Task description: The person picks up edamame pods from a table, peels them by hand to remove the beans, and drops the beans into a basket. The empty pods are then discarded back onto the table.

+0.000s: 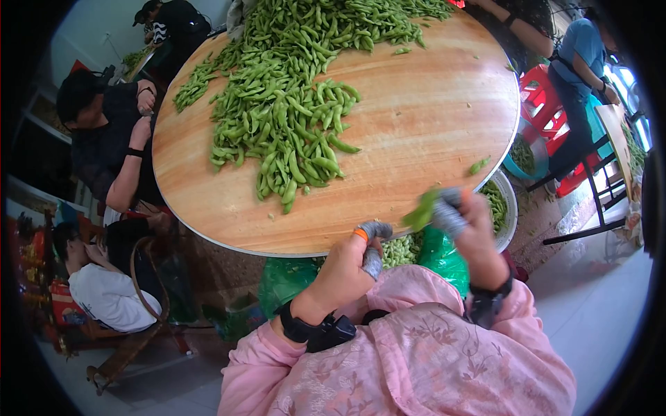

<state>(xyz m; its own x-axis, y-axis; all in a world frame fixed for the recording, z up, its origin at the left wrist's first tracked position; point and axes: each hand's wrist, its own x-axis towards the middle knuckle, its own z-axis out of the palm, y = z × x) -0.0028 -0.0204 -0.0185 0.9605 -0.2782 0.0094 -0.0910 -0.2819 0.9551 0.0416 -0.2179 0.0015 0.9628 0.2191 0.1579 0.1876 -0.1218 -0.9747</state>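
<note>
My right hand [475, 232], smeared by motion, is closed on a green soybean pod [419, 211] above the table's near edge. Grey tape wraps the fingertips of both hands. My left hand [347, 267] is closed in a pinch just off the edge; what it holds, if anything, is hidden. Below and between the hands, shelled beans [401, 252] lie in a green plastic bag [445, 258]. A big heap of soybean pods [277, 118] covers the far and left part of the round wooden table [416, 111].
A white basket [514, 215] with green pods stands by the table's right edge. One loose pod [477, 166] lies near that edge. Several people sit around, one [104, 125] close on the left. Red stools [541, 97] and a teal basin [517, 170] are at right.
</note>
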